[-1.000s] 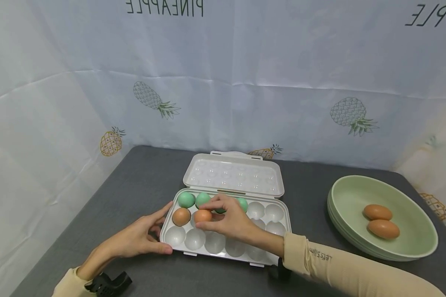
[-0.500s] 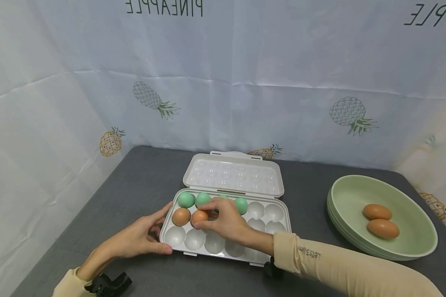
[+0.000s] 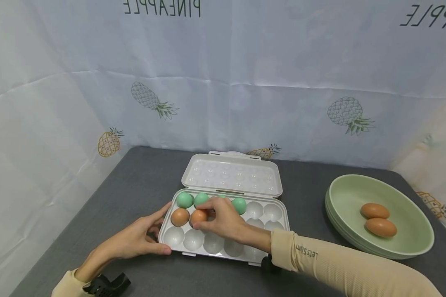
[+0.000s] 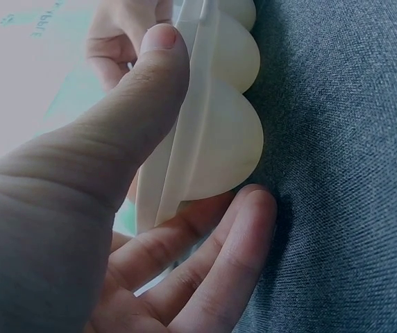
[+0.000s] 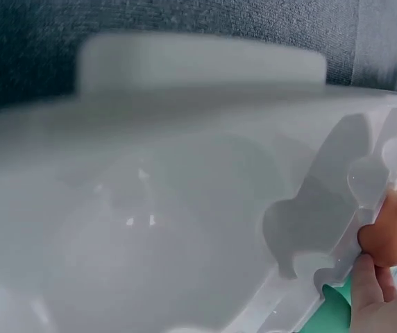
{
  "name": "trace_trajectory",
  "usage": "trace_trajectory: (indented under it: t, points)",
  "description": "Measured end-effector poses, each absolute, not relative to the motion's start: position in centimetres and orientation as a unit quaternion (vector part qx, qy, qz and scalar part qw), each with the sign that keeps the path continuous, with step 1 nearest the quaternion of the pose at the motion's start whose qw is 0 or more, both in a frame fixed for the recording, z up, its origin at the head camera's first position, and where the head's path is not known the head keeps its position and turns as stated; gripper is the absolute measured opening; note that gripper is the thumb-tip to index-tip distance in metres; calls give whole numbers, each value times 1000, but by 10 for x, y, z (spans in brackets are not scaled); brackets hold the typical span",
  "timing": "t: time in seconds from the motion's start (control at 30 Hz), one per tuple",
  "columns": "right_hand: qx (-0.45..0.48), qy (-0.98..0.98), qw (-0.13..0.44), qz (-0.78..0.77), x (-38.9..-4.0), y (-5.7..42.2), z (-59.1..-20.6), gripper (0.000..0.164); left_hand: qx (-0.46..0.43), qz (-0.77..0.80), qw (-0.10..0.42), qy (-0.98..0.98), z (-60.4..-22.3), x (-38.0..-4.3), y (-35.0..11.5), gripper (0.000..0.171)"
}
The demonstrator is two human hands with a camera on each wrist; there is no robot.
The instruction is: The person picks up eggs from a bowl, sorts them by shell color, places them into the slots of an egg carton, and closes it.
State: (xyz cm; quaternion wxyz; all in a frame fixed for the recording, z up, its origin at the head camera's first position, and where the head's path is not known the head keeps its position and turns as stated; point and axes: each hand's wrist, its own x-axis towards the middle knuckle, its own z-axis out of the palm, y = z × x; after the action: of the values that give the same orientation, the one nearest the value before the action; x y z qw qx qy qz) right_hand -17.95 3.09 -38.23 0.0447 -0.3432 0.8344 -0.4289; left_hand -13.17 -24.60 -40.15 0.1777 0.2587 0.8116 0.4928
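My right hand [image 3: 224, 220] pinches a brown egg [image 3: 198, 217] at a cup in the middle row of a white plastic egg box [image 3: 174, 236]. The right wrist view shows this brown egg [image 5: 389, 239] between thumb and fingers, by the cup wall. Another brown egg [image 3: 180, 217] sits just left of it. Several green eggs fill part of the back row, from a left corner green egg [image 3: 185, 200] to a right one [image 3: 239, 205]; one is partly behind my right hand. My left hand [image 3: 135, 237] grips the box's left end, thumb on the rim, fingers below.
The box's lid [image 3: 232, 175] lies folded back behind it. To the right, a stack of pale green bowls [image 3: 397, 206] holds two brown eggs [image 3: 380, 227]. A pineapple-print cloth [image 3: 230, 115] hangs behind the dark table [image 3: 148, 177].
My right hand has moved slightly left and down with the brown egg, which now sits lower in the middle row beside the other brown egg. The left hand keeps its grip.
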Motion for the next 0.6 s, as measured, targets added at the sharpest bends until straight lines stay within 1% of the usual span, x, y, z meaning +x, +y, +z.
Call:
trace_trajectory:
  t: [0.23, 0.3, 0.47, 0.53, 0.6]
  points:
    - [-357, 818, 63, -447, -180, 33, -382, 32, 260, 492, 178, 812, -401, -132, -246, 114]
    - [-369, 814, 58, -445, -180, 35, -382, 33, 261, 492, 176, 812, -402, -132, -246, 114]
    - [-381, 809, 67, -442, -181, 39, -382, 43, 264, 490, 173, 812, -402, -132, -247, 114]
    - [-373, 810, 80, -445, -181, 41, -379, 47, 267, 489, 171, 813, -402, -132, -247, 114]
    - [-369, 814, 80, -441, -181, 44, -375, 49, 268, 489, 170, 813, -402, -132, -247, 114]
